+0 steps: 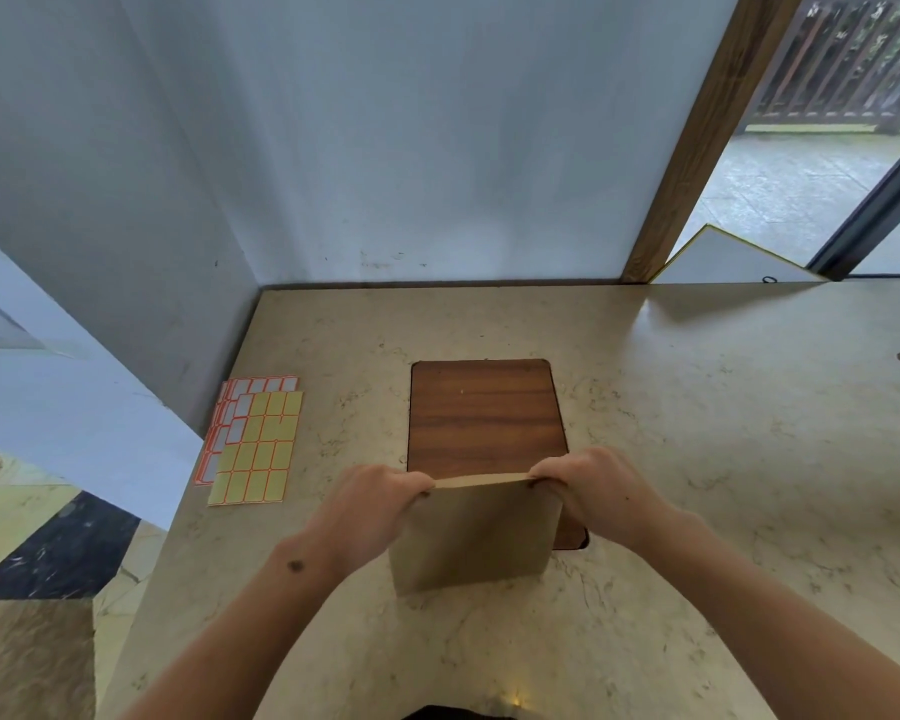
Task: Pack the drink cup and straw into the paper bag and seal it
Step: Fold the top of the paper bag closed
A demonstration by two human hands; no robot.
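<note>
A brown paper bag (476,532) stands upright on the marble counter (697,459), its top pressed flat into a straight edge. My left hand (370,506) pinches the top left corner of the bag. My right hand (588,491) pinches the top right corner. No drink cup or straw is visible; whatever the bag holds is hidden by its closed top.
A dark wooden board (484,413) lies on the counter just behind the bag. Two sheets of sticker labels (253,439), one yellow and one white with orange borders, lie at the left near the counter's edge. A white wall stands at the back.
</note>
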